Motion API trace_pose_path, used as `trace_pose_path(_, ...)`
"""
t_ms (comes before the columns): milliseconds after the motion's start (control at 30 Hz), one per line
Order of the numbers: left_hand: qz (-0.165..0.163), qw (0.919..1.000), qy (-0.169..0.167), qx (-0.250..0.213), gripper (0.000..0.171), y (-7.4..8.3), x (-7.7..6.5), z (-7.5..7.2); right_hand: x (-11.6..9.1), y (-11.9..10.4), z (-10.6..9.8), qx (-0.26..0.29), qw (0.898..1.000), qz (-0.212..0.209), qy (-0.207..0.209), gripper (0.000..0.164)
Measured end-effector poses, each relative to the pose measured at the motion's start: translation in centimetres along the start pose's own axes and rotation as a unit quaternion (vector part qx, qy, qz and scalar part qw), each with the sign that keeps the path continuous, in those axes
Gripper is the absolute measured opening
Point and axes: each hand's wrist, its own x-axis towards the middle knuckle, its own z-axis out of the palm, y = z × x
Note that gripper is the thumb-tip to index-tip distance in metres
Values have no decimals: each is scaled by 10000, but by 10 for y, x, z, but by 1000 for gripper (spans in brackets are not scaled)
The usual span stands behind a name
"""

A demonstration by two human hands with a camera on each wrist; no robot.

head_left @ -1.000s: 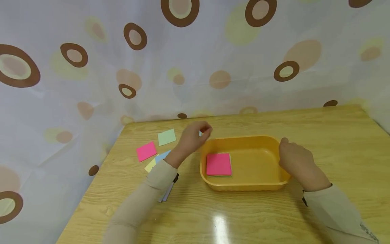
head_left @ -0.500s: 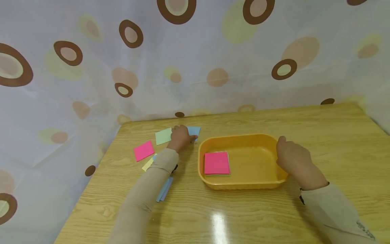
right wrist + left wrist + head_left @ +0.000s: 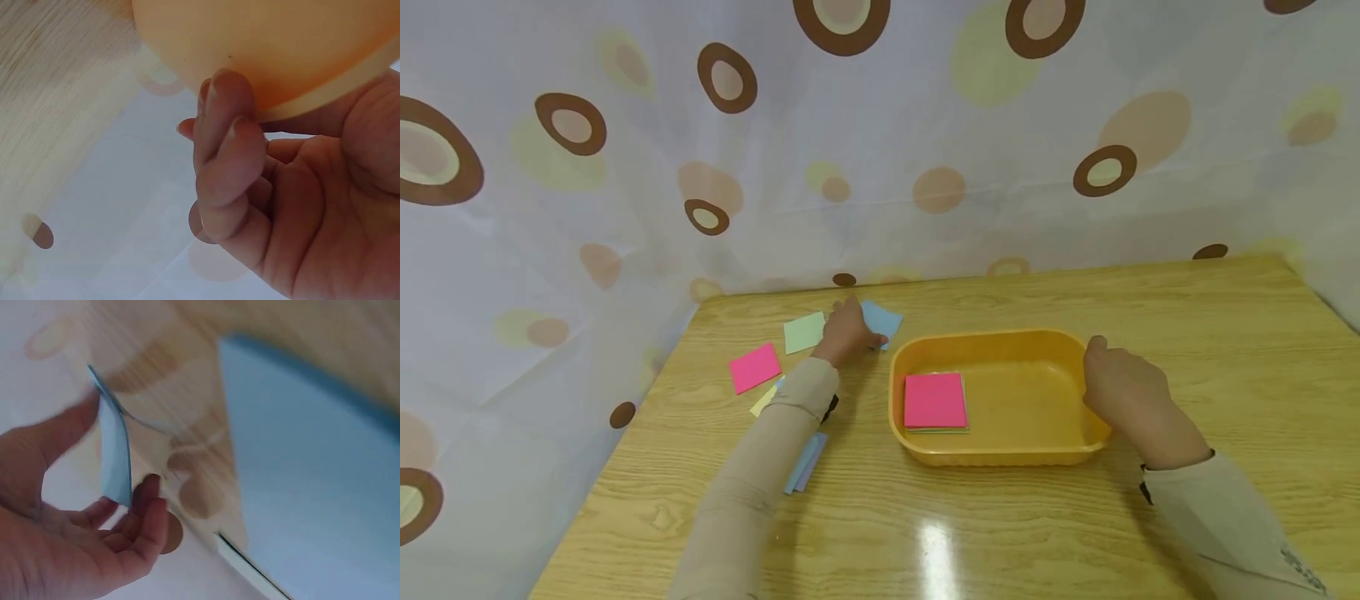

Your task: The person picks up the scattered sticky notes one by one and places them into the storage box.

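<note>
Orange tray (image 3: pixel 1000 458): pink-topped stack (image 3: pixel 935 402) inside, nine o'clock; right hand (image 3: pixel 1123 404) grips three-o'clock end. Left hand (image 3: pixel 846 329) pinches blue note (image 3: pixel 883 319), ten o'clock. Loose notes (image 3: pixel 756 368) still outside.

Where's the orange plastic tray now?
In the head view, the orange plastic tray is right of centre on the wooden table, the right hand gripping its right end.

You've got a pale patterned sheet (image 3: pixel 895 125) hanging around the far and left sides of the wood-grain table (image 3: pixel 1022 533). Its print: brown-ringed ovals (image 3: pixel 727 80), solid brown dots (image 3: pixel 622 415), faint peach blobs (image 3: pixel 940 190). You also get a bright glare streak (image 3: pixel 938 558) on the table's near part.
</note>
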Motion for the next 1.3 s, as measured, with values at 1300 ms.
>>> trace_pose_path(1300,3014,9133,-1947,1928,9,153,-69,22,-3,1,-2,-53,9997,-181,185,32)
